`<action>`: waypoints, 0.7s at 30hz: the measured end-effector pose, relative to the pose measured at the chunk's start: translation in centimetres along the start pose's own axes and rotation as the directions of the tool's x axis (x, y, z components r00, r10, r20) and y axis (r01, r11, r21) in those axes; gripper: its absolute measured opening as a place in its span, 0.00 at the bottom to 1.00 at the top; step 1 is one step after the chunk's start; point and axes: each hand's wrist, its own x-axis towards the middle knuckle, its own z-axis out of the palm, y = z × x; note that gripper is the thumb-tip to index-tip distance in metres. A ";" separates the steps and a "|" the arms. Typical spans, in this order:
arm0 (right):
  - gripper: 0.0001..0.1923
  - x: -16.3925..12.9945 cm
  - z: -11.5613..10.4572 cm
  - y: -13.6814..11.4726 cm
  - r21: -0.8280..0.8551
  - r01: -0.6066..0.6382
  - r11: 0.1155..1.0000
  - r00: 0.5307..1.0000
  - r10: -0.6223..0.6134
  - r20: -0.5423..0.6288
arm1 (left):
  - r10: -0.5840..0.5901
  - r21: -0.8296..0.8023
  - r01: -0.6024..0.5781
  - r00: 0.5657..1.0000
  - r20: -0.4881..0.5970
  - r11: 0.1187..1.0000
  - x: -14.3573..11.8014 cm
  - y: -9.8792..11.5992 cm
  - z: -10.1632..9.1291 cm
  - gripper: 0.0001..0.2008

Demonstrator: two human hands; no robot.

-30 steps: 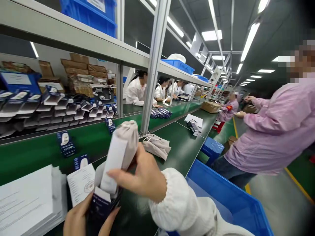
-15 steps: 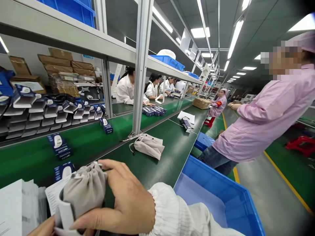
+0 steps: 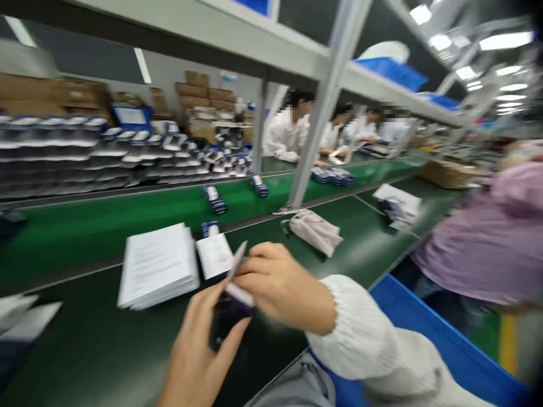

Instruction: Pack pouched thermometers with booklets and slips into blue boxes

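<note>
My left hand (image 3: 199, 345) is wrapped round a small dark blue box (image 3: 232, 316), thumb on its near side. At the box's upper end a pale flap stands up. Bent over that end, my right hand (image 3: 280, 285) has its fingers closed on the flap area; motion blur and the fingers hide whether anything is inside the box. Just beyond the hands lies a printed sheet (image 3: 215, 254), with a thick stack of printed papers (image 3: 156, 268) to its left. A grey drawstring pouch (image 3: 316, 230) lies flat on the green worktop, beyond my right hand.
Blue boxes (image 3: 215, 199) sit along the green belt (image 3: 106, 217); rows of open boxes (image 3: 139, 150) are stacked behind it. A metal post (image 3: 316, 118) rises at the belt's edge. At right are a blue bin (image 3: 441, 339) and a person in a pink coat (image 3: 470, 249).
My view has swung left. The gathered grey pouch that was between my hands is out of sight, and both hands are now at the dark blue box.
</note>
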 end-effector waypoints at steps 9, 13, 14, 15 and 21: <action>0.10 -0.3 1.6 -1.4 0.446 -0.092 0.890 0.932 0.235 -0.275 | -0.052 -0.031 0.052 0.999 0.004 0.998 -0.3 1.2 0.3 0.29; 0.14 -1.3 3.8 -1.4 0.818 -0.316 0.481 0.703 0.698 -0.139 | -0.121 -0.325 0.114 0.993 -0.002 0.939 0.2 0.3 1.1 0.26; 0.16 -1.4 4.3 -1.4 0.881 -0.324 0.345 0.688 0.725 -0.031 | -0.136 -0.405 0.127 0.991 0.007 0.906 0.3 0.1 1.4 0.27; 0.18 -1.5 4.9 -1.5 0.920 -0.319 0.227 0.690 0.721 0.061 | -0.150 -0.465 0.144 0.988 0.023 0.874 0.3 0.0 1.7 0.27; 0.18 -1.2 6.3 -2.8 0.952 -0.299 0.066 0.693 0.701 0.168 | -0.240 -0.624 0.254 0.965 0.109 0.739 0.4 1.8 2.6 0.23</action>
